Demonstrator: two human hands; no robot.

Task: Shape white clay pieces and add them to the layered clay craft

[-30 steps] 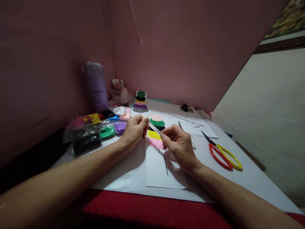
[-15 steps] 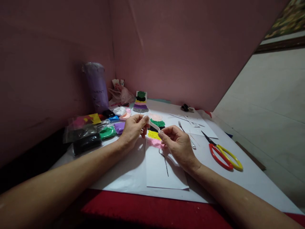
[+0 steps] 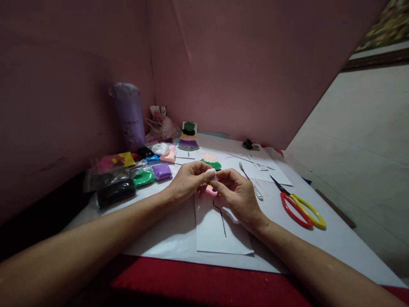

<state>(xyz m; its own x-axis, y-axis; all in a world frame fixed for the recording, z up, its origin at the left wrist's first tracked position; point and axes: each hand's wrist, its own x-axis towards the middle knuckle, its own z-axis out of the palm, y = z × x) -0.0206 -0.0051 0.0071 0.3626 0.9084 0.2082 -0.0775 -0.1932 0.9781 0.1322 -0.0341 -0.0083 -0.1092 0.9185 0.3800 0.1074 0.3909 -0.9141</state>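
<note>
A small lump of white modelling clay (image 3: 210, 172) is pinched between my two hands, its lower part hidden by fingers. My left hand (image 3: 191, 179) grips it from the left with thumb and fingers closed. From the right, my right hand (image 3: 238, 192) closes on the same lump. Below them lies a white sheet of paper (image 3: 220, 234) with a drawn dark stem line. Bands of coloured clay run up the sheet: pink (image 3: 211, 192), green (image 3: 212, 164) and pale peach (image 3: 209, 157) show, while my hands cover most of the black and yellow.
Clay packets, among them green (image 3: 143, 178) and purple (image 3: 162, 171), lie at left before a purple tumbler (image 3: 129, 115). A finished-looking layered clay picture (image 3: 188, 138) stands behind. On the right are a fork (image 3: 251, 181), scissors (image 3: 300, 209) and keys (image 3: 251, 145).
The white clay was stretched as a strip between my hands and is now bunched into a lump. My left hand has moved right and slightly down, so my hands meet.
</note>
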